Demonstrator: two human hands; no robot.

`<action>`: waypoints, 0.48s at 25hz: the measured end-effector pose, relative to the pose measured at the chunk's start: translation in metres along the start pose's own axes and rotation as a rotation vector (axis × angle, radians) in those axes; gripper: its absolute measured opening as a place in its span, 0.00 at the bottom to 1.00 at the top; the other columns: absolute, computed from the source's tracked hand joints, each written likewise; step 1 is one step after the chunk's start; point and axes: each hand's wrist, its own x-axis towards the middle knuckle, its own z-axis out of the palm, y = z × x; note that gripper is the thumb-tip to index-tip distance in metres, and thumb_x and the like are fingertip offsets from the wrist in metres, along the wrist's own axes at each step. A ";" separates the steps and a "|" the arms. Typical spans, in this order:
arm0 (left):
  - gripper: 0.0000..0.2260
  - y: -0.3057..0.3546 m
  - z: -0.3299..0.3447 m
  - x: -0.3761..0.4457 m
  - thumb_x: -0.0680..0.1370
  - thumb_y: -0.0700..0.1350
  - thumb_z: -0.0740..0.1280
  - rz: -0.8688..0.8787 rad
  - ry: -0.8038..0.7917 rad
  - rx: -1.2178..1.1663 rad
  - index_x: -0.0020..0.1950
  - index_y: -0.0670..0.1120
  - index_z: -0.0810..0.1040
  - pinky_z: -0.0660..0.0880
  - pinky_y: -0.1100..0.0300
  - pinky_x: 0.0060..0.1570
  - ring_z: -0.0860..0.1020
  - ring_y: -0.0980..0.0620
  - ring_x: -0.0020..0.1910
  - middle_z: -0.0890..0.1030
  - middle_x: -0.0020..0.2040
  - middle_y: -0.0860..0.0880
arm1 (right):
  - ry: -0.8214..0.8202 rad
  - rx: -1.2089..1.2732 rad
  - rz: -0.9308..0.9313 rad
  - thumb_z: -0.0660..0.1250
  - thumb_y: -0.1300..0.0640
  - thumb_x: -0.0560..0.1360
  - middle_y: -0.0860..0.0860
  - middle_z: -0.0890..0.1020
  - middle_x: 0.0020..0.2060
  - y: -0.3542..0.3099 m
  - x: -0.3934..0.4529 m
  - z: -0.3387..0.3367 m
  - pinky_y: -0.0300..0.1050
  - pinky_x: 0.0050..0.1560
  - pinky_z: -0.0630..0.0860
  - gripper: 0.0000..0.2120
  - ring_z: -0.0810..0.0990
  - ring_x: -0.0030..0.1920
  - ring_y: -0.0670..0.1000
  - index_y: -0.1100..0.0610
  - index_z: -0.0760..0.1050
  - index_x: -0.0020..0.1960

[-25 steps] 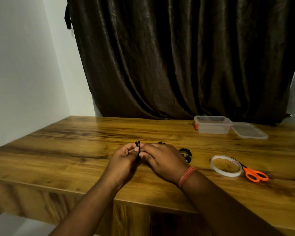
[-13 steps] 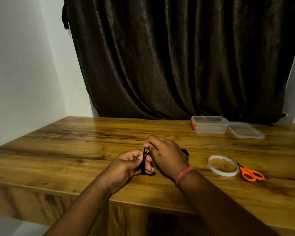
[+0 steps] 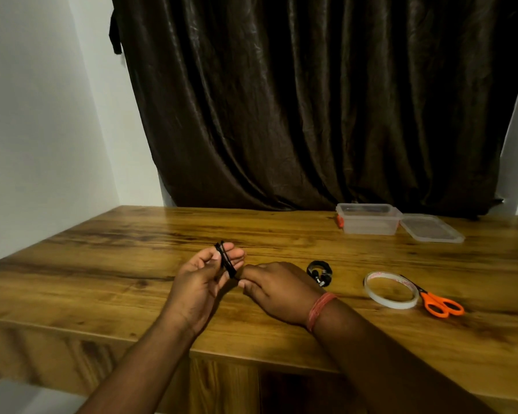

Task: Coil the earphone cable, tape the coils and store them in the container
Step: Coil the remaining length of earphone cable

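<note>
My left hand [image 3: 199,282] is raised palm-up above the wooden table [image 3: 132,264], with a black earphone cable [image 3: 226,259] looped around its extended fingers. My right hand [image 3: 277,289] sits just right of it, fingers curled, pinching the lower end of the cable near the left thumb. A second black coil [image 3: 320,271] with a metal plug lies on the table to the right. Further right lie a roll of clear tape [image 3: 391,289] and orange-handled scissors [image 3: 440,303]. A clear plastic container [image 3: 368,219] stands open at the back, its lid [image 3: 431,228] beside it.
A dark curtain [image 3: 311,100] hangs behind the table. White wall [image 3: 36,130] bounds the left side. The table's front edge runs just under my forearms.
My left hand has opened and turned palm-up, fingers spread with the cable loops around them. My right hand dropped lower to the cable's bottom end, uncovering the second coil.
</note>
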 end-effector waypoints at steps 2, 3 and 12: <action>0.11 -0.003 0.003 0.000 0.83 0.36 0.56 -0.024 0.016 0.116 0.58 0.37 0.77 0.82 0.57 0.45 0.84 0.46 0.48 0.85 0.51 0.38 | 0.037 -0.002 -0.002 0.57 0.47 0.82 0.48 0.83 0.48 0.001 -0.001 -0.003 0.46 0.39 0.73 0.09 0.80 0.45 0.52 0.48 0.73 0.55; 0.11 -0.004 0.005 -0.001 0.84 0.36 0.56 -0.038 0.011 0.163 0.57 0.38 0.78 0.81 0.57 0.45 0.84 0.48 0.46 0.85 0.49 0.40 | 0.054 -0.006 0.003 0.57 0.46 0.82 0.47 0.82 0.48 0.001 -0.001 -0.004 0.47 0.39 0.74 0.09 0.80 0.45 0.52 0.47 0.73 0.53; 0.13 -0.012 0.012 -0.010 0.83 0.34 0.55 -0.144 -0.274 0.347 0.47 0.39 0.78 0.77 0.49 0.55 0.80 0.45 0.44 0.81 0.41 0.41 | 0.265 0.001 0.001 0.62 0.49 0.79 0.45 0.78 0.42 0.007 0.000 -0.012 0.48 0.36 0.72 0.05 0.76 0.40 0.48 0.48 0.73 0.46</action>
